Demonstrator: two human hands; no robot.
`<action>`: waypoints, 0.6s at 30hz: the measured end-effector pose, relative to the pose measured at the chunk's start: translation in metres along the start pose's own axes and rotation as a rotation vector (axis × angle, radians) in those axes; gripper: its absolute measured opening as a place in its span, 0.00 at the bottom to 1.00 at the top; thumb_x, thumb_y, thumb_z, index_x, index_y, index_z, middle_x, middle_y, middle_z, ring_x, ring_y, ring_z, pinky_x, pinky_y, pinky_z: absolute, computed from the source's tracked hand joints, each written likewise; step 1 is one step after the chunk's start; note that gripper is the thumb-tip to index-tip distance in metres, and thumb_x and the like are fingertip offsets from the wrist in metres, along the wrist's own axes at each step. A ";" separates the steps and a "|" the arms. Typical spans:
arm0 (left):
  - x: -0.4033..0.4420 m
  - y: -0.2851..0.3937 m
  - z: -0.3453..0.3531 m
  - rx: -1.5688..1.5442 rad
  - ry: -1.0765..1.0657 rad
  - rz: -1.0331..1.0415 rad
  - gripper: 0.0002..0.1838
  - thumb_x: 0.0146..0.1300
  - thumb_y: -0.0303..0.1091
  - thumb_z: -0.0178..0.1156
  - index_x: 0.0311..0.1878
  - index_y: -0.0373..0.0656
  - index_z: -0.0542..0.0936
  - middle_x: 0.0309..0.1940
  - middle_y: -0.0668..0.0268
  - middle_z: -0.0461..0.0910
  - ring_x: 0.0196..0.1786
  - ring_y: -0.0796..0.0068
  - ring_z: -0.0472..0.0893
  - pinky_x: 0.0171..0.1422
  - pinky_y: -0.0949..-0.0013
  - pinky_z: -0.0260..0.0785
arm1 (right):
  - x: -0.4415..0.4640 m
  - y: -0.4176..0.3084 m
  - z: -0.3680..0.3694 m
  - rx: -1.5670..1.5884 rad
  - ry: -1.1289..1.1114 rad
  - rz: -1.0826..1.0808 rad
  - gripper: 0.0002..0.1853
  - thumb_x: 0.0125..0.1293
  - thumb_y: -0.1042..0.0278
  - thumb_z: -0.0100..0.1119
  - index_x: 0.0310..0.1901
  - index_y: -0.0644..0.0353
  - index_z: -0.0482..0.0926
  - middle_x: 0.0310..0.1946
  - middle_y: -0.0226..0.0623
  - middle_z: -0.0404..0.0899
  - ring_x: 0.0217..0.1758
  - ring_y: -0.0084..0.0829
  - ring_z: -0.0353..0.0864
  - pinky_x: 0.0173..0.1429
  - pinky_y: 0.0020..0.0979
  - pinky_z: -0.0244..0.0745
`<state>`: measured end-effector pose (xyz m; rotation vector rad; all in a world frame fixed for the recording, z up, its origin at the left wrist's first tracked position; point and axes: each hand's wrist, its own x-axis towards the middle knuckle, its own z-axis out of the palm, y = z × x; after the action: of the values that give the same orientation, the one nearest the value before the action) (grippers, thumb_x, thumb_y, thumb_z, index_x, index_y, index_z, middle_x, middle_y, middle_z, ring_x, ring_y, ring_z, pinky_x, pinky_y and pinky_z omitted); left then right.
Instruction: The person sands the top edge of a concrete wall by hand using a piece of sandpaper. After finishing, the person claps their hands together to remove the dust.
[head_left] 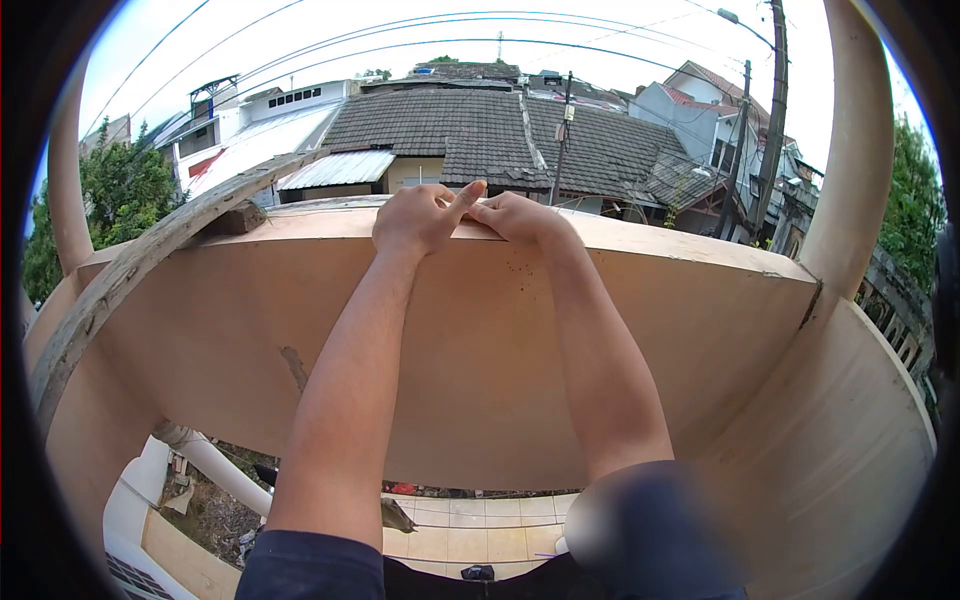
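Both arms reach forward to the top ledge [650, 233] of a peach-painted wall [480, 380]. My left hand [420, 216] is closed at the ledge, its thumb lifted and pointing right. Beside it, my right hand [522, 216] bends down over the ledge with curled fingers, almost touching the left thumb. The fingertips of both hands are hidden, and whatever may be between them cannot be made out. Small dark specks [522, 275] mark the wall just below the right hand.
On the left, a long weathered plank [150, 250] slants over the ledge near a short block [237, 218]. Round pillars rise at the left [68, 170] and right [850, 150]. Below lies a tiled floor [470, 540]. Tiled roofs [430, 120] and overhead wires are beyond the wall.
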<state>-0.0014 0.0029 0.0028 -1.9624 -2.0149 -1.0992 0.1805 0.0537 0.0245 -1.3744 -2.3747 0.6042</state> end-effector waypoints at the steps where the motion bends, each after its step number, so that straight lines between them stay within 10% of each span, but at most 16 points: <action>1: 0.000 0.000 -0.001 0.005 -0.003 0.005 0.56 0.53 0.98 0.38 0.50 0.58 0.93 0.42 0.70 0.92 0.52 0.69 0.91 0.55 0.57 0.84 | 0.008 0.008 -0.002 0.000 0.001 0.000 0.27 0.85 0.41 0.42 0.70 0.44 0.84 0.72 0.45 0.80 0.81 0.45 0.71 0.88 0.66 0.40; 4: -0.001 0.003 -0.002 0.006 -0.005 0.009 0.56 0.54 0.97 0.38 0.49 0.58 0.94 0.42 0.70 0.92 0.52 0.70 0.91 0.55 0.57 0.84 | 0.010 0.009 0.001 0.122 0.000 -0.087 0.27 0.86 0.43 0.41 0.71 0.45 0.83 0.73 0.44 0.79 0.84 0.44 0.67 0.87 0.72 0.30; 9: -0.006 0.003 -0.008 -0.016 -0.050 -0.006 0.56 0.58 0.95 0.38 0.54 0.54 0.92 0.45 0.63 0.92 0.55 0.62 0.90 0.59 0.53 0.82 | 0.009 -0.004 0.013 -0.239 0.299 0.239 0.29 0.85 0.40 0.42 0.71 0.46 0.82 0.71 0.40 0.81 0.80 0.46 0.72 0.85 0.67 0.45; 13: -0.002 0.000 -0.004 -0.034 -0.022 0.025 0.56 0.57 0.96 0.39 0.57 0.55 0.91 0.49 0.62 0.92 0.58 0.60 0.89 0.61 0.52 0.81 | 0.008 0.020 -0.005 0.117 -0.076 -0.159 0.29 0.85 0.39 0.41 0.72 0.45 0.82 0.70 0.37 0.82 0.80 0.45 0.72 0.85 0.66 0.45; 18: 0.001 -0.001 0.000 -0.056 -0.002 -0.011 0.57 0.56 0.96 0.40 0.63 0.56 0.88 0.54 0.61 0.91 0.61 0.60 0.88 0.64 0.52 0.80 | 0.007 -0.014 0.021 -0.334 0.428 0.393 0.29 0.86 0.38 0.39 0.71 0.41 0.83 0.72 0.36 0.81 0.83 0.46 0.69 0.84 0.77 0.28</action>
<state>-0.0025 0.0037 0.0030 -1.9818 -2.0198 -1.1685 0.1573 0.0498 0.0143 -1.9113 -1.9292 -0.0158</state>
